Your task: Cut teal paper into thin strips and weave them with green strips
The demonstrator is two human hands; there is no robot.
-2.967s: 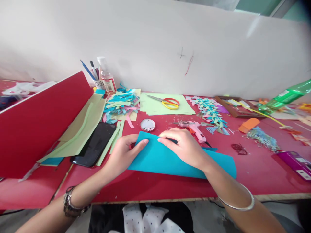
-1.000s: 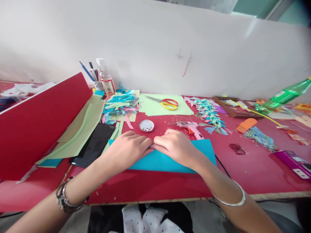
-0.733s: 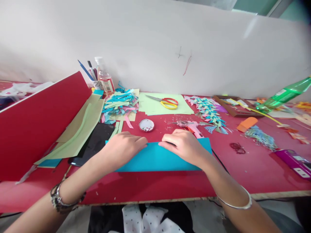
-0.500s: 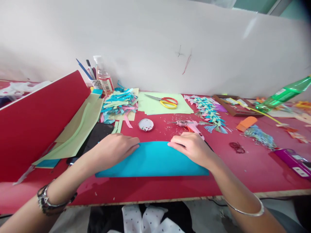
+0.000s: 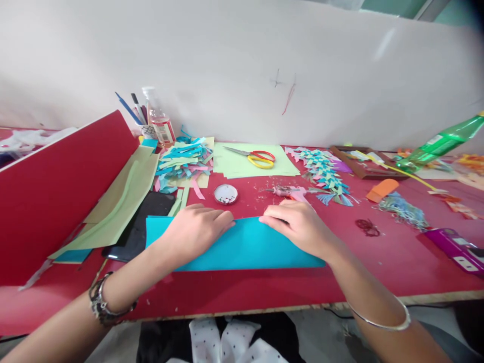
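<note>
Fingers of both hands pinch the blue sheet near the worktop's front edge; fold apparently made, creasing perhaps unfinished.

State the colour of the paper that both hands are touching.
The paper is bright turquoise blue; the head view shows it best.

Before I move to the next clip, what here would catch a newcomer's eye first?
Probably the bright blue sheet, with the left hand and the right hand at its far edge. Next, the big red board slanting at the left, and the green bottle tilted at the far right.
</note>
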